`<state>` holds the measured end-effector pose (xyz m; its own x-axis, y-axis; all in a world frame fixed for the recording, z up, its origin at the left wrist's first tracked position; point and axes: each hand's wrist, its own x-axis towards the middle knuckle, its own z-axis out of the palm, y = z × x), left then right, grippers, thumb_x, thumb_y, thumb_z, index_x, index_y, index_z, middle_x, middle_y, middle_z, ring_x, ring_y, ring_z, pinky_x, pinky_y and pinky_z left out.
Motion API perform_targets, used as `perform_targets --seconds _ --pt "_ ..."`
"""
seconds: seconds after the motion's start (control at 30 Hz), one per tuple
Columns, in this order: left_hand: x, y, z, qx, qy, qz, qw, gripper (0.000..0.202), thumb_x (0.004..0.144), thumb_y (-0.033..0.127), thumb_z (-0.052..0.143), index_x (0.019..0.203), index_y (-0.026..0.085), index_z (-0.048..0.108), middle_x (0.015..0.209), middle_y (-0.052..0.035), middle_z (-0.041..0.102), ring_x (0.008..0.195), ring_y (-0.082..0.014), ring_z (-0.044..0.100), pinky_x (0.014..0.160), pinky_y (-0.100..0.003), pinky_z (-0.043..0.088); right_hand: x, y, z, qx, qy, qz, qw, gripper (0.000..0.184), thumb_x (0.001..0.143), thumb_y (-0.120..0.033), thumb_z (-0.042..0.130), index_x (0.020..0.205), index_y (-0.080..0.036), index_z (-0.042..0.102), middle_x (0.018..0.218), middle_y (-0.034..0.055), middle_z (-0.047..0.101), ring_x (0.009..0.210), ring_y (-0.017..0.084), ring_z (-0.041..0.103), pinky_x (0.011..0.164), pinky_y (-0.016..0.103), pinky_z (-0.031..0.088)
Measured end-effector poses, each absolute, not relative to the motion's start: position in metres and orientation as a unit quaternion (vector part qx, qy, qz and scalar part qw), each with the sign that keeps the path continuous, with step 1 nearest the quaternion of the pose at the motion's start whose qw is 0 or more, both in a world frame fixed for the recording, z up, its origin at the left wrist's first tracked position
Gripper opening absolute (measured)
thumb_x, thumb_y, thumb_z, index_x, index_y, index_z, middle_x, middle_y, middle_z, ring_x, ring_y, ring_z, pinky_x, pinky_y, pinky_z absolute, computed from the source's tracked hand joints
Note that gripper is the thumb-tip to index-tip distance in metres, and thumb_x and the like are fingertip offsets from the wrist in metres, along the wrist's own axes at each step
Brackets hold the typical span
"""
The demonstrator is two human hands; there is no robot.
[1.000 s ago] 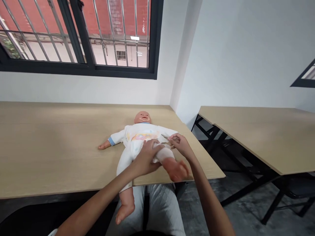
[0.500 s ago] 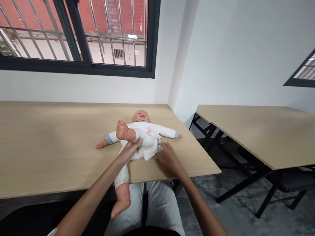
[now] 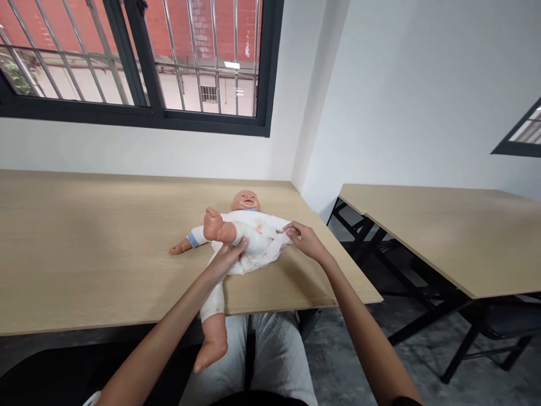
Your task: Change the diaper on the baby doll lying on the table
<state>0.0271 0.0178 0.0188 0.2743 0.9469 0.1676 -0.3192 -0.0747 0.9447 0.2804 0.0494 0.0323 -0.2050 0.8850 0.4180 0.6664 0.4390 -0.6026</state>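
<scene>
A baby doll [image 3: 245,201] lies on its back on the table, head away from me, in a white outfit with blue cuffs. One of its legs [image 3: 220,230] is raised and bent across its body; the other hangs over the table's front edge. My left hand [image 3: 227,260] is closed around the raised leg near the thigh, thumb on top. White diaper material [image 3: 264,256] spreads around the doll's hips. At its right side my right hand [image 3: 305,239] pinches the pulled-out edge, fingertips together. The doll's arm on that side is mostly hidden behind my right hand.
The wooden table [image 3: 105,242] reaches the wall under a barred window [image 3: 211,119]. Another table [image 3: 431,225] stands to the right across a gap, with a dark chair [image 3: 499,318] under it. My lap [image 3: 274,355] is below the front edge.
My right hand has moved up and to the right, stretching the diaper's edge outward from the doll's hip. My left hand stays on the raised leg. The view has shifted slightly.
</scene>
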Motion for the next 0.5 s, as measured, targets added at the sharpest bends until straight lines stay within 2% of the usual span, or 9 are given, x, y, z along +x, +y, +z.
perform_targets --seconds 0.13,0.27,0.37,0.5 --pt "0.027 0.014 0.023 0.520 0.292 0.523 0.609 0.070 0.069 0.057 0.072 0.122 0.015 0.057 0.125 -0.0121 0.063 0.122 -0.0318 0.052 0.107 -0.040 0.039 0.278 0.051 0.026 -0.537 -0.741 0.130 0.381 0.017 0.082 -0.026 0.051 0.090 -0.016 0.064 0.070 0.0017 0.063 0.066 0.016 0.056 0.066 0.027 0.041" --pt "0.025 0.012 0.024 0.524 0.306 0.514 0.606 0.066 0.071 0.057 0.070 0.121 0.015 0.057 0.119 -0.0123 0.066 0.119 -0.0343 0.054 0.104 -0.044 0.041 0.283 0.045 0.021 -0.556 -0.710 0.112 0.417 0.019 0.084 -0.030 0.050 0.090 -0.016 0.061 0.082 0.0058 0.065 0.074 0.017 0.058 0.071 0.029 0.043" --pt "0.025 0.014 0.021 0.527 0.300 0.514 0.606 0.063 0.072 0.056 0.070 0.119 0.017 0.058 0.122 -0.0105 0.065 0.122 -0.0324 0.052 0.106 -0.043 0.040 0.287 0.026 0.018 -0.570 -0.672 0.106 0.461 0.024 0.086 -0.036 0.049 0.091 -0.015 0.059 0.084 0.0076 0.065 0.072 0.017 0.057 0.069 0.029 0.044" --pt "0.025 0.019 0.015 0.532 0.295 0.519 0.601 0.062 0.073 0.055 0.068 0.122 0.018 0.058 0.126 -0.0083 0.063 0.124 -0.0307 0.051 0.107 -0.040 0.038 0.264 -0.025 0.005 -0.547 -0.671 0.096 0.492 0.027 0.088 -0.039 0.052 0.072 -0.018 0.057 0.071 0.0044 0.063 0.064 0.016 0.055 0.064 0.028 0.043"
